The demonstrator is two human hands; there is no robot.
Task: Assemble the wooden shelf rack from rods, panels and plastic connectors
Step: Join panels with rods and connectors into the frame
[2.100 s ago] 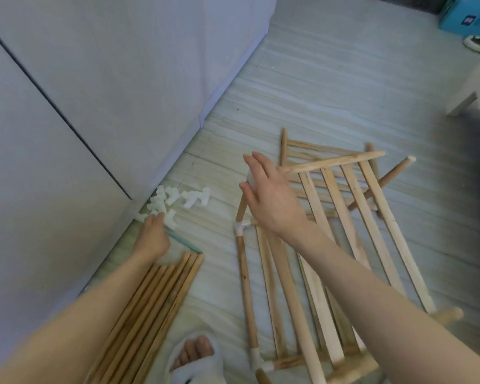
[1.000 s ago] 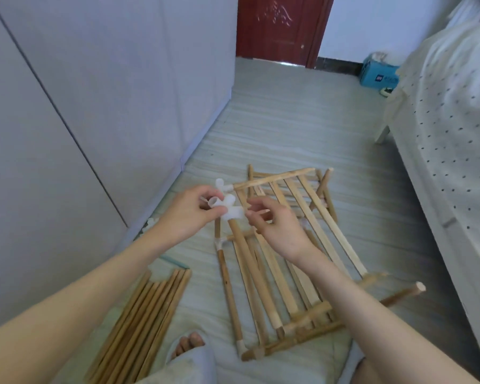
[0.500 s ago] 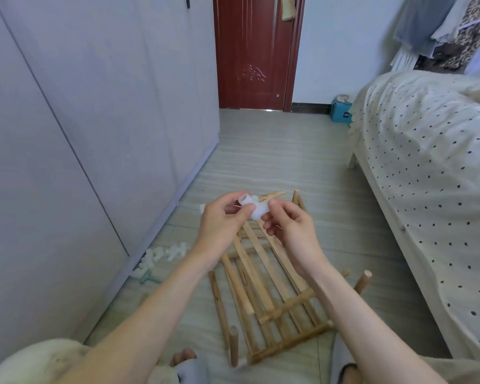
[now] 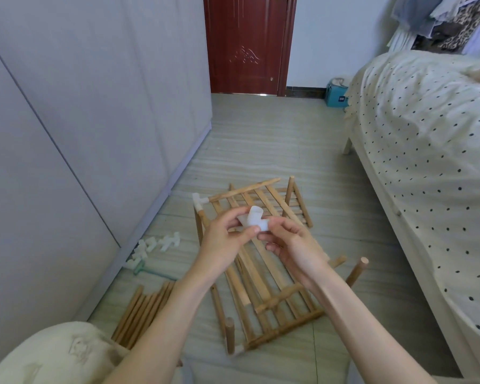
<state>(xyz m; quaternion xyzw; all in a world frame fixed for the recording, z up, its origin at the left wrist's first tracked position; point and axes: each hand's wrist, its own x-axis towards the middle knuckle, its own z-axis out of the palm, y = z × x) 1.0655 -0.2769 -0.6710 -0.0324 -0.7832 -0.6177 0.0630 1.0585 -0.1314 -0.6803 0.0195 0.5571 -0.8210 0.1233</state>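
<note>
Wooden rack (image 4: 258, 261) lay half-built on the floor with one corner connector (image 4: 198, 202) fitted, spare rods (image 4: 143, 310) and a connector pile (image 4: 155, 246) unused beside it, so most joints seemed left, while left hand (image 4: 223, 239) and right hand (image 4: 290, 246) pinched one white connector (image 4: 254, 220) between fingertips above the rack.

Both hands meet above the half-built wooden rack (image 4: 261, 261) on the floor (image 4: 261, 139) — the left hand (image 4: 225, 242) and the right hand (image 4: 291, 245) pinch a white plastic connector (image 4: 254, 221) between their fingertips. Another connector (image 4: 198, 202) caps the rack's far left corner, loose connectors (image 4: 155, 246) lie by the grey wardrobe (image 4: 81, 106), and a bundle of rods (image 4: 142, 311) lies nearer. A dotted bed (image 4: 427, 162) stands on the right — a red door (image 4: 244, 42) beyond.
</note>
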